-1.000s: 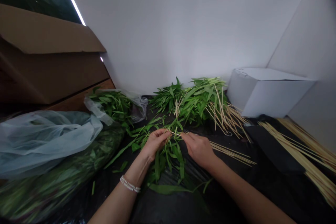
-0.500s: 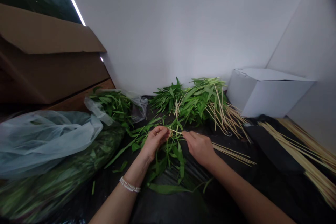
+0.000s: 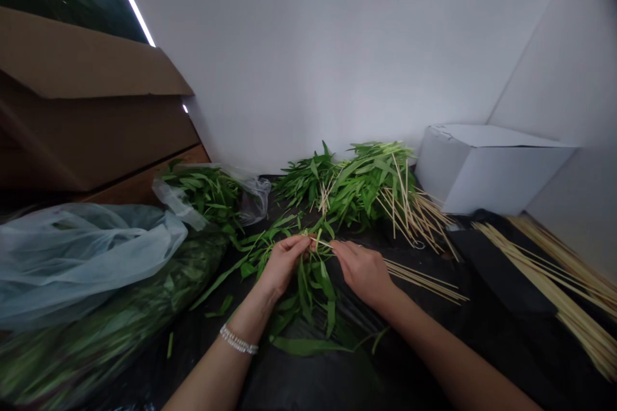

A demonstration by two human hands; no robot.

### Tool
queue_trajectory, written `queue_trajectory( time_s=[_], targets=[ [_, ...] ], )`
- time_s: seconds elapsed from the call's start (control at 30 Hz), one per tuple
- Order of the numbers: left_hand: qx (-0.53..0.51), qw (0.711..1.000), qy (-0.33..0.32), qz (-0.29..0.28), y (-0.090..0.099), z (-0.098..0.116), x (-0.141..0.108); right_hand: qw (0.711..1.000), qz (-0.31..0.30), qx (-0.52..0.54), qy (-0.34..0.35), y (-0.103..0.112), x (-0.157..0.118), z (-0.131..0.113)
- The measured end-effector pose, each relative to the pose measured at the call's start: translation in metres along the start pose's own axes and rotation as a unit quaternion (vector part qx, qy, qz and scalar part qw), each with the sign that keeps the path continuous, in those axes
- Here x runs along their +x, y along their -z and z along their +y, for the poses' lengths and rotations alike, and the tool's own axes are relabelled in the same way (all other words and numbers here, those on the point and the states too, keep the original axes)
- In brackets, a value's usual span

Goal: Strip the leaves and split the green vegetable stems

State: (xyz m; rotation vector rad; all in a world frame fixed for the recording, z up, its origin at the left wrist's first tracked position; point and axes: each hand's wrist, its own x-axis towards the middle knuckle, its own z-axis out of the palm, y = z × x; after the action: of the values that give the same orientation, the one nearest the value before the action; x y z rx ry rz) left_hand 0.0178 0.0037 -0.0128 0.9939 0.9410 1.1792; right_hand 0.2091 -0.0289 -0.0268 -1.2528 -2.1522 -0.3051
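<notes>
In the middle of the black covering, my left hand (image 3: 285, 262) pinches green leafy stems (image 3: 315, 282) at the left end of a thin pale stick (image 3: 321, 242). My right hand (image 3: 361, 266) has its fingers closed on the same stick, a little to the right. Long leaves hang down between the two hands. Loose leaves (image 3: 308, 345) lie below them. Several thin sticks (image 3: 424, 279) lie just right of my right hand. The fingertips of my left hand partly hide the stem ends.
Behind the hands is a leafy pile (image 3: 361, 186) with many sticks (image 3: 419, 215). Bagged greens (image 3: 202, 196) and a translucent bag (image 3: 87, 257) lie left, below a cardboard box (image 3: 96, 135). At right are a white box (image 3: 496, 167), a black block (image 3: 501, 270) and long sticks (image 3: 573, 308).
The fingers of my left hand have closed in more tightly around the stems. My right hand has shifted very slightly left, still on the stick.
</notes>
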Motion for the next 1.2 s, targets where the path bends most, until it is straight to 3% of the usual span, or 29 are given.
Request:
queue_trajectory(
  time_s=[0.17, 0.43, 0.77, 0.97, 1.07, 1.2],
  targets=[
    [-0.009, 0.999, 0.005, 0.045, 0.002, 0.008, 0.000, 1.000, -0.007, 0.001, 0.000, 0.002, 0.000, 0.001],
    [0.027, 0.998, 0.049, 0.014, 0.001, 0.004, -0.003, 1.000, -0.018, 0.005, 0.005, -0.002, -0.002, 0.001],
    [0.109, 0.994, 0.015, -0.012, 0.000, 0.002, -0.003, 1.000, -0.021, 0.019, 0.003, -0.003, -0.002, -0.002],
    [0.108, 0.993, 0.022, -0.049, -0.005, -0.002, -0.007, 1.000, -0.015, 0.019, 0.011, -0.002, -0.002, -0.004],
    [0.095, 0.995, 0.000, -0.043, -0.005, -0.002, -0.006, 1.000, 0.023, 0.016, 0.001, 0.000, 0.000, 0.001],
    [0.104, 0.994, -0.037, -0.025, -0.003, -0.004, -0.002, 0.990, 0.119, 0.026, -0.067, 0.009, 0.004, 0.015]
  ],
)
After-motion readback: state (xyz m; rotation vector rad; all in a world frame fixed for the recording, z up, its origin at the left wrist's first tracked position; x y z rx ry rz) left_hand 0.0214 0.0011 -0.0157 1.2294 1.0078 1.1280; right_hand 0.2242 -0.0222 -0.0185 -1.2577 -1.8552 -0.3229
